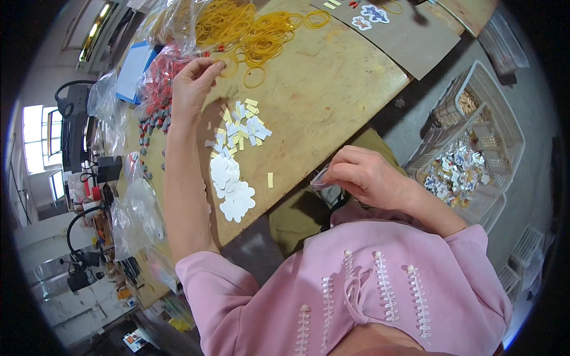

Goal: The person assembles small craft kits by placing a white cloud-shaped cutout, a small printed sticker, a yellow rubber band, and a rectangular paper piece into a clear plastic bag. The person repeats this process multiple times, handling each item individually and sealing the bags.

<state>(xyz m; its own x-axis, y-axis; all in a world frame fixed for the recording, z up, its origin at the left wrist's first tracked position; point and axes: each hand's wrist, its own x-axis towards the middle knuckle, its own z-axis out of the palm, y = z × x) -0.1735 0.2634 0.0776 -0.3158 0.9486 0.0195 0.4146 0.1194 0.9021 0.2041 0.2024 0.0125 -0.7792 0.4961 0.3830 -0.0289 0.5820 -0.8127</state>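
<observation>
My left hand (193,83) reaches over the far left of the wooden table, thumb and forefinger pinched on a yellow rubber band (231,67). Just beyond lies a large tangled heap of rubber bands (261,41), and one loose band (255,77) rests apart from it. Close to the table's front edge, my right hand (365,175) grips a small clear plastic bag (321,178) between its fingertips; the bag's contents cannot be made out. Between my arms are white flower-shaped cutouts (237,202) in an overlapping stack, beside scattered small white and yellow paper strips (240,126).
Clear bags of red pieces (163,74) and a blue-edged pad (135,71) crowd the left. A grey board (409,50) with printed cutouts (375,14) lies at the far right. On the floor at right, a plastic crate (515,133) holds many small wrapped pieces (457,172).
</observation>
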